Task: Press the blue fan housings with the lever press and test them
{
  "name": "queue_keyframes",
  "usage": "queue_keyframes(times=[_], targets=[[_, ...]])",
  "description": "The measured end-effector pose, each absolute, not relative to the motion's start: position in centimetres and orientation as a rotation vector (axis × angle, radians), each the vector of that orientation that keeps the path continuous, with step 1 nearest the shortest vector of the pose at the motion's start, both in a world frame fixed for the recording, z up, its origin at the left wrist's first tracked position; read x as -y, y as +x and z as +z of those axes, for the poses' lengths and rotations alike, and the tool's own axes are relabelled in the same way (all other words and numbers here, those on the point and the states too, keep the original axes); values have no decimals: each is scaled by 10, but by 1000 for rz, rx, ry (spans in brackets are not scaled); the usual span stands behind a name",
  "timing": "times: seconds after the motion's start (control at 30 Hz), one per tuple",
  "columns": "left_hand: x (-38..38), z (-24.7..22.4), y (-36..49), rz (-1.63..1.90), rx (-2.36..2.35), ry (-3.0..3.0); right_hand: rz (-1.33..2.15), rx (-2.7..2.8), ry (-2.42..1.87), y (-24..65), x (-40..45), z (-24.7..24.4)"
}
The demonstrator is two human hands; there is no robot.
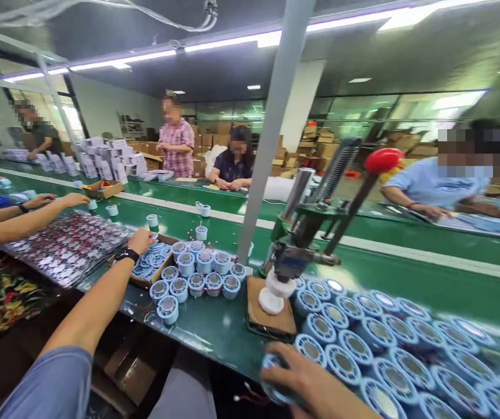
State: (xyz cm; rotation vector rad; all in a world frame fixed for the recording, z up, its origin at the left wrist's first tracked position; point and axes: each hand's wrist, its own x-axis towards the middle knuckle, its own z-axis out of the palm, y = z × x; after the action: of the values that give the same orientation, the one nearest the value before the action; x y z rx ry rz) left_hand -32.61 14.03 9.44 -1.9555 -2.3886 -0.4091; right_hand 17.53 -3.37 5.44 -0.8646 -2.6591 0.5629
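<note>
My left hand (142, 240), with a dark watch on the wrist, is closed at the fingertips on a small light-blue part (153, 237), whose shape is mostly hidden. Below it sits a cardboard box (167, 266) of light-blue rings (150, 261). My right hand (304, 378) is wrapped round a light-blue round housing (272, 375) at the bench's front edge, somewhat blurred. Beside this hand stand many similar housings with grey discs on top (378, 334). A hand-lever press (296, 256) with a red knob and white round tooling stands between the two groups of housings.
A smaller cluster of housings (204, 262) stands left of the press. A grey post (271, 122) rises behind it. Single housings (201, 233) sit along the green conveyor (180, 224). A co-worker's arms (27, 224) reach over a tray of parts (69, 244). Other people work opposite.
</note>
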Motion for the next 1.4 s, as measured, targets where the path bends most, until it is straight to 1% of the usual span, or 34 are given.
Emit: queue_keyframes(times=[0.03,0.1,0.17,0.33,0.4,0.47,0.67,0.8,0.97,1.13,1.2,1.3,1.4], targets=[[-134,100,-321,-477,2351,-1971,608,2654,-885,157,32,49],[-113,103,-297,-632,2242,-2041,585,2485,-991,128,23,30],[-79,90,-258,-768,2105,-2194,547,2326,-1050,112,18,5],[10,6,-139,-859,1874,-2676,527,2092,-1113,108,25,-38],[22,-22,-110,-882,1883,-2715,521,1999,-1123,109,28,-48],[21,-36,-100,-899,1907,-2715,506,1910,-1118,110,29,-57],[15,-32,-114,-862,1888,-2779,414,1686,-1120,115,33,-72],[18,-33,-110,-863,1992,-2681,410,1657,-1127,116,36,-74],[18,-40,-107,-858,2016,-2714,425,1643,-1160,121,35,-81],[13,-46,-97,-964,2154,-2506,301,1608,-1220,112,40,-90],[13,-40,-93,-1053,2182,-2560,266,1611,-1231,100,42,-89],[16,-21,-89,-1186,2038,-2844,243,1625,-1208,81,40,-86],[21,-4,-82,-1016,1796,-3055,208,1607,-1191,72,37,-87]])
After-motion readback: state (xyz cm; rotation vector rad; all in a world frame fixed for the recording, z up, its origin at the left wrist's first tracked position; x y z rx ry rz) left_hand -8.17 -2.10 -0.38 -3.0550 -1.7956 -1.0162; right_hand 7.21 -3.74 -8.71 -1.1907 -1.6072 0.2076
